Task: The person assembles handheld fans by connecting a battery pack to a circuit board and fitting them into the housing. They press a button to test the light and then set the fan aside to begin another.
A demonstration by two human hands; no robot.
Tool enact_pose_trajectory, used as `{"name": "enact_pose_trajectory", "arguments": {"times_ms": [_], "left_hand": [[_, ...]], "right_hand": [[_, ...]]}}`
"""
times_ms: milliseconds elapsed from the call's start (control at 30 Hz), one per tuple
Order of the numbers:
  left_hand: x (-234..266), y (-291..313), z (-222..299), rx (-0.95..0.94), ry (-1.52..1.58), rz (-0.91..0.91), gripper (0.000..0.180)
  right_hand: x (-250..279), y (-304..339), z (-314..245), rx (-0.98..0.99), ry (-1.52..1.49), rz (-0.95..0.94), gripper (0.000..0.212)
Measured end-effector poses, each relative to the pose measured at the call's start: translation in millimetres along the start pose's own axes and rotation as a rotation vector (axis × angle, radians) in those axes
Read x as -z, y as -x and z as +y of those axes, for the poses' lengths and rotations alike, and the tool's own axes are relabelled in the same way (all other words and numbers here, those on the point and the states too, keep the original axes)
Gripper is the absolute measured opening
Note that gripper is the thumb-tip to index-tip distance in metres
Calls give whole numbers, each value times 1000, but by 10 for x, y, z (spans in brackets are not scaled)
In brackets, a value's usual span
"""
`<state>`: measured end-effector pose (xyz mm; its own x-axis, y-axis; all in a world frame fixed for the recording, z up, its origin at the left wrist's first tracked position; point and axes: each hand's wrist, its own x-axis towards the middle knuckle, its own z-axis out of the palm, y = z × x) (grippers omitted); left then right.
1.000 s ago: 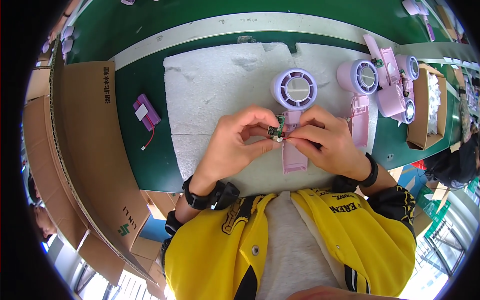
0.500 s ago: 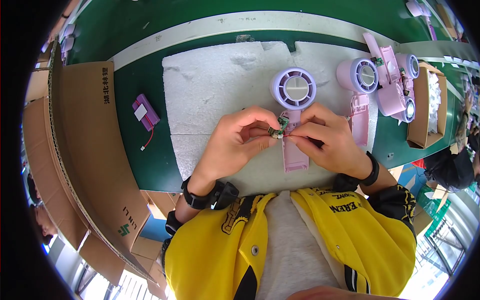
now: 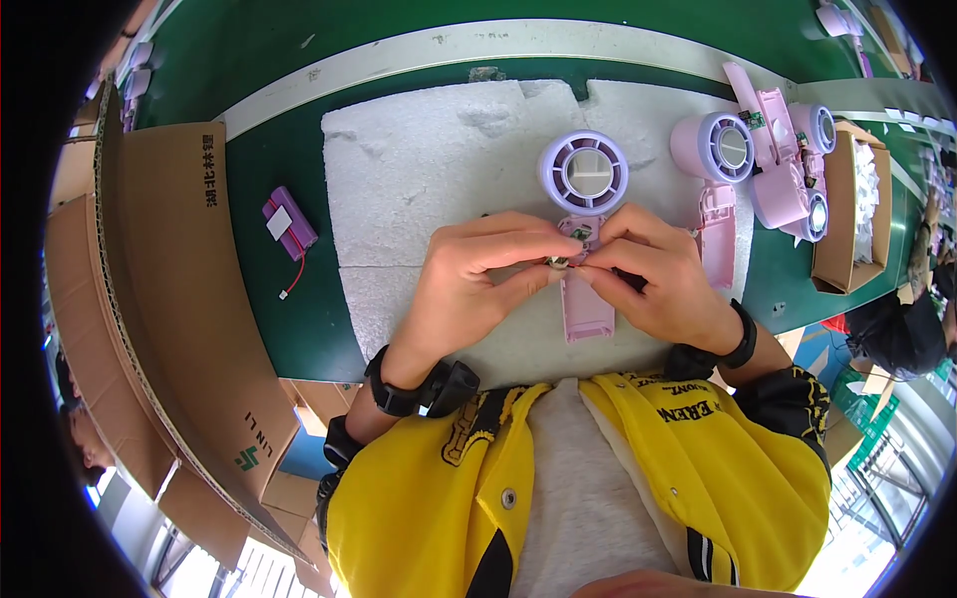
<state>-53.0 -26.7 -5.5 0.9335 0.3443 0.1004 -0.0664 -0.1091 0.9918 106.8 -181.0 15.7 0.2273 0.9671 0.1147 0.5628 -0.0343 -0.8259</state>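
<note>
In front of me a handheld fan with a lilac round head [image 3: 586,171] lies on a white foam sheet [image 3: 429,159], its pink handle shell [image 3: 588,311] open towards me. My left hand [image 3: 474,267] is closed in a pinch on a small green circuit board [image 3: 559,262] over the handle, its fingers covering much of it. Right beside it, the fingertips of my right hand [image 3: 658,277] are pressed together close to the board. Whatever they grip is too small and too covered to make out.
On the left, a purple battery pack [image 3: 290,223] with a red lead lies beside a large cardboard box [image 3: 189,279]. To the right are another fan [image 3: 713,149], several pink fan parts [image 3: 780,189] and a carton [image 3: 852,229] with white pieces. Another person [image 3: 902,329] is at far right.
The circuit board has tilted and come lower towards the handle, showing less between my fingers. My left fingers have stretched further forward over it. My right hand has barely moved.
</note>
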Motion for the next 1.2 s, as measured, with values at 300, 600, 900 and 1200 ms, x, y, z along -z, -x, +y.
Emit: {"name": "enact_pose_trajectory", "arguments": {"times_ms": [300, 600, 900, 1200], "left_hand": [[-66, -34, 78, -56, -153, 48, 48], [-107, -15, 53, -25, -147, 69, 45], [-92, -16, 34, 39, -35, 109, 36], [-75, -21, 77, -29, -244, 102, 32]], "right_hand": [[-8, 1, -11, 60, 16, 16, 16], [-46, -20, -103, -103, -50, 149, 36], [-69, -6, -12, 52, 119, 171, 39], [-103, 6, -27, -18, 96, 226, 38]]}}
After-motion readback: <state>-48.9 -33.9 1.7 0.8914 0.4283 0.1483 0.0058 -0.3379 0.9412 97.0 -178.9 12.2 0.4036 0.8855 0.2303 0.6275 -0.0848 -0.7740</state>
